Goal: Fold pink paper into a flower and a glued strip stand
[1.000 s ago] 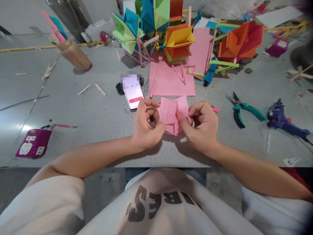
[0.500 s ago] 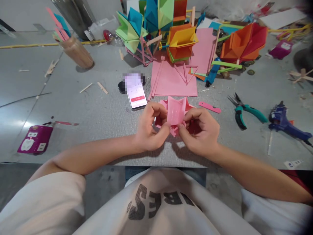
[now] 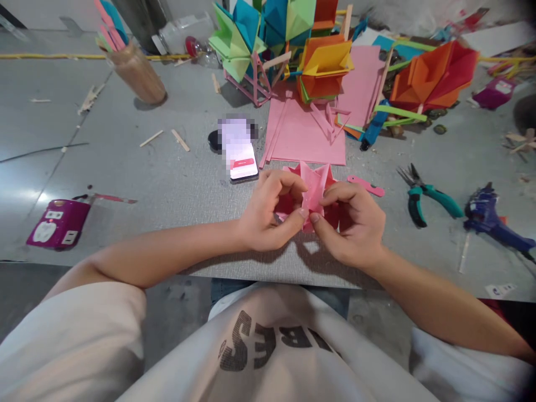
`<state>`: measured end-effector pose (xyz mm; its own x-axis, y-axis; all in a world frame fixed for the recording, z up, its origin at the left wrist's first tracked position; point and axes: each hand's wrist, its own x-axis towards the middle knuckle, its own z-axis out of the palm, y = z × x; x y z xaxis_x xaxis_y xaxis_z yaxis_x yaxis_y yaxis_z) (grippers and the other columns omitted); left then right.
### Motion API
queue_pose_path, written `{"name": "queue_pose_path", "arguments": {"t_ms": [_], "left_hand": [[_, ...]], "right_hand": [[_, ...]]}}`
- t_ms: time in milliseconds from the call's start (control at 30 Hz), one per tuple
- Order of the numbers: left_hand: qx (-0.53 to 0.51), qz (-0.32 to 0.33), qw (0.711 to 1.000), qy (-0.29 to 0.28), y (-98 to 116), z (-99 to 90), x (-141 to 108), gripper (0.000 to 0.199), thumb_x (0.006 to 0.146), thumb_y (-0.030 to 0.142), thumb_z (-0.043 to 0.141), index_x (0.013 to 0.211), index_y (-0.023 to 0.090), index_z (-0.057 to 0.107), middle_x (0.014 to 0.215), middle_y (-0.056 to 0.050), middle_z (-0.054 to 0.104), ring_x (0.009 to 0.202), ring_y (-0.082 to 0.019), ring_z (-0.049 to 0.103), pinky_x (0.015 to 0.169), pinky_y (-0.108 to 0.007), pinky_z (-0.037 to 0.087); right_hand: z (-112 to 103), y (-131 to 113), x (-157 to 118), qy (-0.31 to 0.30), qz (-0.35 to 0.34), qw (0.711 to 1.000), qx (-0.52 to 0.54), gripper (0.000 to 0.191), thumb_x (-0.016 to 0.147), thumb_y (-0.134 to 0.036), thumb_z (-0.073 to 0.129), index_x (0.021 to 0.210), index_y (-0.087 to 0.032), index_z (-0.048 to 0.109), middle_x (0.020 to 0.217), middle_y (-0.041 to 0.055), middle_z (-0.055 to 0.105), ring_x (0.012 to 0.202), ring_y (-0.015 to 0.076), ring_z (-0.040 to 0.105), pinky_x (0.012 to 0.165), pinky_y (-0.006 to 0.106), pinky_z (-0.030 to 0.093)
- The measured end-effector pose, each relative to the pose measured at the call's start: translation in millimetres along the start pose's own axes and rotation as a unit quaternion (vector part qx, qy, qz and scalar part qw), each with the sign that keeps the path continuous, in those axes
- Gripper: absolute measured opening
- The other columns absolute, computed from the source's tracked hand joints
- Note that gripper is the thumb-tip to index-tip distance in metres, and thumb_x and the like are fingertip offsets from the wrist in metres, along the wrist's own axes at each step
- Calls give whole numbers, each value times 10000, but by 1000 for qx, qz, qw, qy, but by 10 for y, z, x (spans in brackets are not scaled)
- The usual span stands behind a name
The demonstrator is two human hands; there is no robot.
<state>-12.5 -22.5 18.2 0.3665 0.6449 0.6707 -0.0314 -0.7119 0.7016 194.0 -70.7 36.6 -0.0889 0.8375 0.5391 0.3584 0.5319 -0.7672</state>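
Between my hands, just above the table's near part, is a folded pink paper piece (image 3: 315, 187) with pointed flaps standing up. My left hand (image 3: 274, 212) pinches its left side between thumb and fingers. On the right side, my right hand (image 3: 354, 220) grips the paper the same way, its thumb close to my left thumb. The fingers cover parts of the lower folds. Right behind my right hand lies a flat pink strip-shaped tool (image 3: 366, 185), partly hidden. Beyond the paper piece are flat pink sheets (image 3: 304, 139) with thin pink strips on them.
A lit phone (image 3: 243, 159) lies left of the sheets. Pliers (image 3: 427, 192) and a blue glue gun (image 3: 498, 220) rest at right. Colourful folded paper shapes (image 3: 288, 33) stand at the back. A jar (image 3: 140, 75) and a purple box (image 3: 58, 223) are at left.
The view has shifted and tilted slightly. My hands still hold the pink paper piece; its upright middle flap now looks narrower and more creased between my fingers.
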Motion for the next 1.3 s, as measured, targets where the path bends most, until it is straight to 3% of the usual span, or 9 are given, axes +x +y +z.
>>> {"name": "queue_pose_path", "arguments": {"t_ms": [167,367,467,567,733,833,967,1133,1300], "left_hand": [[1,43,999,-7,-54,-32,38,325,1008,273,753,1285,301,587,972,-4,688,775,-171,655,738,-391,497],[25,-17,1000,-9,-166,-86,-30,372,1029,511,772,1295,285,642,1080,-71,731,930,-241,689,815,-444,559],[15,8,1000,-5,-230,-104,-63,410,1064,515,734,1403,308,634,1219,-101,751,1018,-264,704,871,-460,581],[-10,13,1000,0,-277,-112,-62,394,1119,501,659,1468,321,622,1294,-117,752,1116,-280,723,937,-472,604],[-76,-28,997,-4,-255,-131,28,287,1162,455,651,1393,295,591,1069,-46,772,903,-195,765,791,-360,610],[-36,-8,999,-17,-205,-167,82,290,1139,385,699,1396,292,603,983,-19,781,839,-172,754,756,-331,577],[57,43,997,-25,-146,-225,129,318,1053,324,788,1350,293,678,958,-25,805,848,-205,743,841,-411,555],[178,-18,981,-81,-21,-302,247,241,1022,283,786,1263,290,780,1070,-44,830,971,-243,761,1024,-499,490],[180,-15,977,-115,-2,-423,395,165,1022,200,756,1139,286,834,1135,-67,762,1015,-241,715,938,-443,532]], "right_hand": [[-37,49,15,-22,-43,998,36,295,896,-201,886,1092,-324,703,921,-7,763,763,201,684,703,397,559],[-94,100,24,-26,-20,999,29,264,884,-323,947,1045,-364,742,889,24,758,811,276,710,777,520,625],[-87,109,39,-27,-24,999,29,257,879,-331,957,1027,-370,750,909,38,769,854,299,725,838,563,640],[-85,124,52,-27,-41,998,34,265,888,-270,931,1058,-359,748,937,30,776,872,281,733,850,529,628],[-129,170,50,-32,-58,997,32,373,862,-220,886,1172,-362,734,1026,25,785,900,264,738,824,488,631],[-155,197,45,-43,-57,996,51,448,839,-229,899,1227,-367,723,1089,30,784,915,253,742,769,448,645],[-165,209,57,-56,-75,992,80,508,824,-203,906,1260,-366,703,1125,27,782,901,231,745,712,392,640],[-159,210,86,-40,-104,992,59,480,805,-185,884,1218,-345,699,1060,25,790,958,254,770,751,410,642],[-145,224,70,-33,-95,994,48,487,826,-150,825,1252,-336,680,1086,33,773,960,256,759,759,426,638]]}}
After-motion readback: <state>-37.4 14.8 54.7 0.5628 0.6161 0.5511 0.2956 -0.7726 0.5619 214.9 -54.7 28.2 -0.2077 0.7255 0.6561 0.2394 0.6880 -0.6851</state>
